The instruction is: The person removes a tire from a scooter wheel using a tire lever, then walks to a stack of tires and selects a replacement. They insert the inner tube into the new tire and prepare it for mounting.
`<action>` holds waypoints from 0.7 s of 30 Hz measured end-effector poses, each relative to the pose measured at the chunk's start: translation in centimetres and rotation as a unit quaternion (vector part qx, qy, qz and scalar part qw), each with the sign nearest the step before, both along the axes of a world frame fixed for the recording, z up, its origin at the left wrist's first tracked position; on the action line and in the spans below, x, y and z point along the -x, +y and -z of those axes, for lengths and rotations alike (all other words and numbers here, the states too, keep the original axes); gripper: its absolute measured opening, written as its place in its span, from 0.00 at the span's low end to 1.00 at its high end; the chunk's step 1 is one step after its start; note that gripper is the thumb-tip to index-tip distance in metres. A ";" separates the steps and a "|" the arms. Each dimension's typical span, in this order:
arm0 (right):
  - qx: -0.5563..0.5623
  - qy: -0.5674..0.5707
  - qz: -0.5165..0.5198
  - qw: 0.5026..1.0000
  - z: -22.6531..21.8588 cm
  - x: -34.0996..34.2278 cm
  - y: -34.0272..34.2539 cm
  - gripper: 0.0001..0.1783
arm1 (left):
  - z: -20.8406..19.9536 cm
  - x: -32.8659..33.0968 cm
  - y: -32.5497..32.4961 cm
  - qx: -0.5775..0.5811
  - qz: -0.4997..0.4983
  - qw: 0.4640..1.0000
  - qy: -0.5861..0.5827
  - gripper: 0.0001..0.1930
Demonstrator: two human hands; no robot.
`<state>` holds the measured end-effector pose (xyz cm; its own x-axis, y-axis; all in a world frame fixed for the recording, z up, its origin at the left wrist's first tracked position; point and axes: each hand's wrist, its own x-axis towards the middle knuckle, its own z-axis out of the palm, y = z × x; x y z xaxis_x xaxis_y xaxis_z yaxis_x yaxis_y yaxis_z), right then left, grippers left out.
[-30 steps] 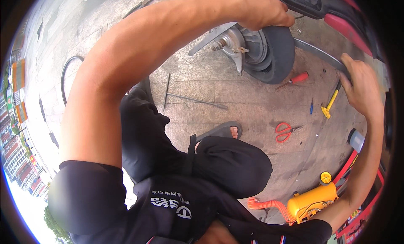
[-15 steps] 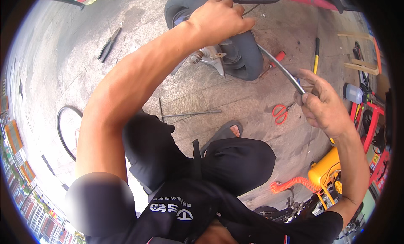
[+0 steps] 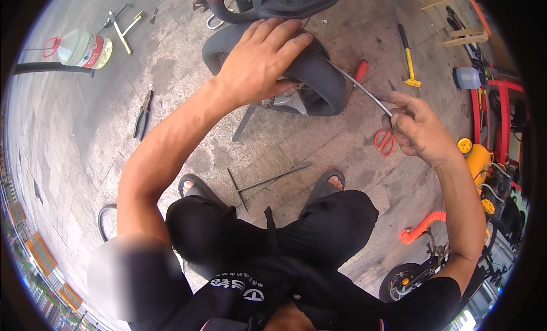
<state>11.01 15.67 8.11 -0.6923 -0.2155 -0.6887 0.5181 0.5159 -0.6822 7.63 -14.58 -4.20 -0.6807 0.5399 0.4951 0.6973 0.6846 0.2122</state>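
A black scooter tyre (image 3: pixel 333 74) stands on its wheel ahead of me, under dark bodywork (image 3: pixel 296 1). My left hand (image 3: pixel 262 57) lies over the tyre's near-left side, fingers across the tread and thumb hooked down by the hub, gripping it. In my right hand (image 3: pixel 419 126) is a slim metal tyre lever (image 3: pixel 367 91), closed in the fingers. It slants up and left, its far end at the tyre's right edge; whether the tip is under the bead cannot be made out. Beside the tyre lies a red-handled screwdriver (image 3: pixel 360 72), its shaft mostly hidden.
Red-handled scissors (image 3: pixel 384 143) lie below my right hand, and a yellow-and-black hammer (image 3: pixel 408 57) lies beyond. A T-handle wrench (image 3: pixel 268 180) is before my feet. Pliers (image 3: pixel 142 115) and a plastic jug (image 3: pixel 85 49) are left. An orange coiled hose (image 3: pixel 421 227) and yellow compressor (image 3: pixel 480 163) stand right.
My left hand has gone from a closed fist on the tyre's top to fingers laid across its tread. The lever remains in my right hand at the tyre's edge. The view has shifted.
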 end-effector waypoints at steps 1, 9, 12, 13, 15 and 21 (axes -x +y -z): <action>-0.018 -0.026 -0.010 0.999 -0.3 0.7 0.0 0.29 | 0.4 -1.1 -1.4 -0.051 0.008 0.999 -0.019 0.36; -0.051 -0.007 0.003 0.999 -0.7 0.2 -0.8 0.31 | 15.1 -10.5 -6.2 -0.128 -0.178 0.822 -0.525 0.32; -0.048 -0.006 0.003 0.999 -0.6 0.5 -0.6 0.32 | 19.7 -11.4 -4.9 -0.109 -0.166 0.794 -0.575 0.18; -0.047 -0.008 0.007 0.999 -0.4 0.6 -0.5 0.32 | 20.3 -11.8 -5.2 -0.137 -0.141 0.799 -0.568 0.16; -0.041 -0.010 0.010 0.999 -0.3 0.5 -0.1 0.32 | 20.4 -13.4 -6.6 -0.179 -0.112 0.797 -0.565 0.11; -0.074 0.031 0.029 0.996 0.5 0.6 0.6 0.31 | 18.9 -23.1 -19.0 0.041 -0.314 0.806 -0.501 0.09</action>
